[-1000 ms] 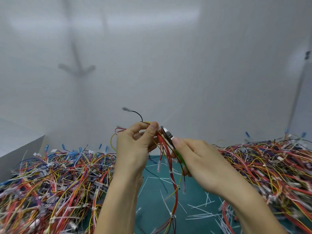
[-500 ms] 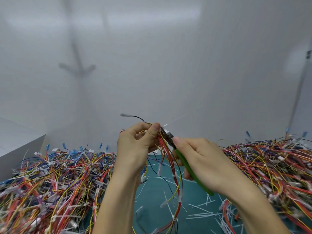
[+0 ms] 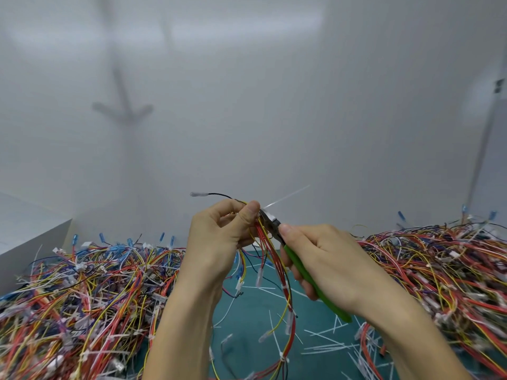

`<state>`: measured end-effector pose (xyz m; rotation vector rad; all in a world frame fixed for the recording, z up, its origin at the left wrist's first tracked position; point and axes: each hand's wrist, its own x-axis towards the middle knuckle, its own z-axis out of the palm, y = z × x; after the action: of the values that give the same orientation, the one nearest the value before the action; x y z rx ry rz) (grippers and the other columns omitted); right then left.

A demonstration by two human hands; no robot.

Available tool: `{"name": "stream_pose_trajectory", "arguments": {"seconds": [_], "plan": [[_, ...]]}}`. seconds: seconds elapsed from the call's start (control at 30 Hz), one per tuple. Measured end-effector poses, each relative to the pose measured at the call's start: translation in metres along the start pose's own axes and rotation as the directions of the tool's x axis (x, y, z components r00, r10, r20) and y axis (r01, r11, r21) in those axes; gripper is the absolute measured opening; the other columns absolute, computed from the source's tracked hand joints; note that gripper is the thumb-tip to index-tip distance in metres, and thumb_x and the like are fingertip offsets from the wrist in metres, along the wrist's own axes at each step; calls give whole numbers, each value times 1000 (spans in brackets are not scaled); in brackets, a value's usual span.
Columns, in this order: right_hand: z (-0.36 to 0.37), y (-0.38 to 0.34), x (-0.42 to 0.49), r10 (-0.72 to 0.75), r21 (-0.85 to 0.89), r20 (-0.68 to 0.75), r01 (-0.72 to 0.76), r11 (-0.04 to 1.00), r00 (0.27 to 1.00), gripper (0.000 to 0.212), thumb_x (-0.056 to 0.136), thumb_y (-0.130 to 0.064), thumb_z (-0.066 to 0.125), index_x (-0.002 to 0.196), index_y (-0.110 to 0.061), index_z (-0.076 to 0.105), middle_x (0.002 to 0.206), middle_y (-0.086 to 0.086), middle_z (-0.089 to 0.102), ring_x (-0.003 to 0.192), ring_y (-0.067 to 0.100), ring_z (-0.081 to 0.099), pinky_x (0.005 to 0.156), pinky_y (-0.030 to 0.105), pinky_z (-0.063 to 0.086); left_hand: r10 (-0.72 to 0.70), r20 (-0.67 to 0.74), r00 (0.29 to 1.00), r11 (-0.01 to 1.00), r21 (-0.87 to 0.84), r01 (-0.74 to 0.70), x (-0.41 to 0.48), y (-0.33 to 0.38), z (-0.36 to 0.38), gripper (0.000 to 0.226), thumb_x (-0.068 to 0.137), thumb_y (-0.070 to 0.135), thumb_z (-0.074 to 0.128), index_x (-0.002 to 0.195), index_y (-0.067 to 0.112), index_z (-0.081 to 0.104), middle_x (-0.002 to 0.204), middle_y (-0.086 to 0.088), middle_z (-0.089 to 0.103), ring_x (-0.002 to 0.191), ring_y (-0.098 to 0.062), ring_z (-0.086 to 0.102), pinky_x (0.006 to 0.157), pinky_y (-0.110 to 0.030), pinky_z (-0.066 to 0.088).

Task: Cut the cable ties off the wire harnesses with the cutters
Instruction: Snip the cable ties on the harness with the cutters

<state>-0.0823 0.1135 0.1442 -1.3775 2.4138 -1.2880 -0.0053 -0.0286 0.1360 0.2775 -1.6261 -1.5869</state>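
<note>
My left hand (image 3: 219, 239) grips a wire harness (image 3: 277, 272) of red, yellow and black wires, held up above the mat. My right hand (image 3: 326, 259) holds green-handled cutters (image 3: 304, 272); their metal jaws (image 3: 270, 219) sit against the bundle just beside my left thumb. A thin white cable tie tail (image 3: 288, 196) sticks out up and to the right from the jaws. The harness hangs down between my forearms, with more white ties (image 3: 282, 357) along it. A black wire with a clear tip (image 3: 204, 194) juts left above my left hand.
A large heap of tied harnesses (image 3: 82, 297) covers the left side, another heap (image 3: 439, 270) the right. Between them lies a teal mat (image 3: 252, 319) strewn with cut white ties (image 3: 329, 346). A white box edge (image 3: 33, 237) stands at far left; a white wall is behind.
The cutter handles have spread, with the green handle now sticking out below my right hand. The harness and both hands have stayed nearly in place; the black wire tip dropped slightly.
</note>
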Motion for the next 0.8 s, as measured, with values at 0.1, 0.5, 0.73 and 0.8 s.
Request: {"name": "stream_pose_trajectory", "arguments": {"seconds": [0.1, 0.5, 0.73, 0.8], "plan": [[0, -1, 0, -9, 10, -9, 9, 1000, 1000, 57, 101, -51, 34, 74, -9, 62, 64, 8, 65, 49, 11, 52, 67, 41, 53, 4, -3, 1000, 1000, 12, -4, 0, 1, 0, 23, 76, 34, 69, 74, 11, 65, 68, -3, 73, 66, -18, 69, 74, -31, 59], [3, 0, 7, 114, 477, -76, -64, 877, 991, 57, 99, -51, 41, 73, -5, 65, 55, 4, 58, 47, 21, 56, 51, 36, 50, -66, 41, 997, 998, 20, 65, -3, 8, 2, 16, 93, 19, 64, 84, 6, 64, 87, -7, 78, 79, -21, 74, 82, -30, 58], [-2, 6, 4, 51, 372, -133, 3, 928, 990, 22, 83, -39, 73, 82, -17, 70, 55, 2, 61, 48, 15, 61, 52, 27, 56, -68, 110, 992, 997, 36, 64, -4, 11, 2, 12, 96, 9, 52, 91, 2, 60, 90, -8, 78, 88, -21, 75, 84, -32, 59], [-1, 7, 5, 29, 353, -134, 21, 935, 991, 10, 85, -26, 74, 81, -17, 70, 55, 1, 61, 48, 15, 60, 52, 24, 55, -69, 147, 987, 997, 31, 66, -3, 11, 1, 13, 95, 8, 49, 87, 4, 58, 93, -9, 77, 92, -24, 74, 89, -37, 55]]}}
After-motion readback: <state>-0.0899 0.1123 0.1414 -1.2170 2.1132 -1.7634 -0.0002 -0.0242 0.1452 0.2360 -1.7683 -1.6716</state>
